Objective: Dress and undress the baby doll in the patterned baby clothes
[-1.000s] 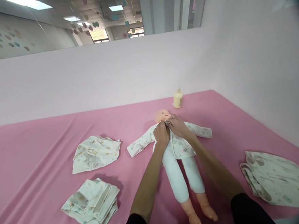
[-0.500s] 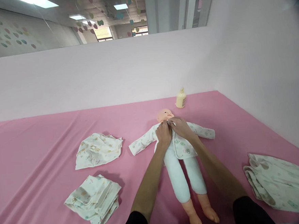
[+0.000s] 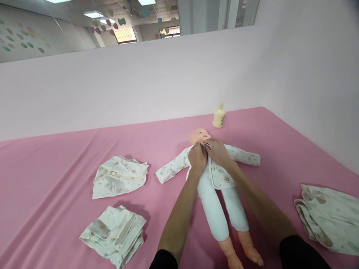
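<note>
A baby doll (image 3: 214, 214) lies on its back with its feet toward me, its head turned to the right. It wears a white printed baby jacket (image 3: 222, 175) with both sleeves spread out. My left hand (image 3: 197, 158) is closed at the jacket's neck, just below the doll's chin. Beside it my right hand (image 3: 217, 151) pinches the neckline from the other side. A bit of white cloth edge shows between the fingers; whether it is a tie or a fastener is hidden. The front of the jacket hangs loose over the doll's white body.
Pink cloth (image 3: 52, 168) covers the surface. A printed cloth cap-like piece (image 3: 119, 176) and a folded printed cloth (image 3: 115, 235) lie on the left. Another folded cloth (image 3: 339, 219) lies on the right. A pale yellow pump bottle (image 3: 219, 116) stands near the white wall (image 3: 117, 85).
The view has shifted slightly. Both hands stay at the jacket's neckline, with only small finger movement.
</note>
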Motion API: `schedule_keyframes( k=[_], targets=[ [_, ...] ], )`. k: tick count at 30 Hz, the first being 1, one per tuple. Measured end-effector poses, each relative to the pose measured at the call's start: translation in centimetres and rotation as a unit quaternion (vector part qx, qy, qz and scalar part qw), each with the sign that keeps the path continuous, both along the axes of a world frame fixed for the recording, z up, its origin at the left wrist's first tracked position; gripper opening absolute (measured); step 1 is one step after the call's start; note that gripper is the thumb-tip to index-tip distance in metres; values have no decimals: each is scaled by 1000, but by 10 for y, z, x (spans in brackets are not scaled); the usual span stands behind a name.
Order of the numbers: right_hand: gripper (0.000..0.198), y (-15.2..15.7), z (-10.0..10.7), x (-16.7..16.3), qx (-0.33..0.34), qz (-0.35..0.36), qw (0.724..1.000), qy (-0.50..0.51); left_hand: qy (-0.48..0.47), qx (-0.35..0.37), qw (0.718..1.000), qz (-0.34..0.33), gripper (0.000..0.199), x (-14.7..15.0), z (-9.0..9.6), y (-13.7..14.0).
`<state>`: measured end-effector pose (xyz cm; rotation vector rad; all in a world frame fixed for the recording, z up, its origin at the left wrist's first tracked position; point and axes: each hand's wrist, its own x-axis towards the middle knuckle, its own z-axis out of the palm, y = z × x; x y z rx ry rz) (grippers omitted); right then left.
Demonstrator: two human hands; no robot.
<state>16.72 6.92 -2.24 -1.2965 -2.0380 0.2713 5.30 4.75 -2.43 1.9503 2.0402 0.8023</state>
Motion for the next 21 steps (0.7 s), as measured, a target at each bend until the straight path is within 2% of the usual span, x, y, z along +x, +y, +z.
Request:
schedule_keyframes(
  k=[4,9,15,21],
  targets=[
    [33,2,-4,-1,3,25,1000,11,-46,-5,999,2,28,-2,0,4],
    [28,3,-4,-2,-3,-8,999,48,-70,-8,997,2,29,-3,1,5],
    [23,2,-1,-1,-49,-76,984,151,-67,-4,998,10,30,-3,3,4],
    [20,-1,3,-2,-98,-78,962,243,-27,-7,1000,7,30,-1,3,3]
  ],
)
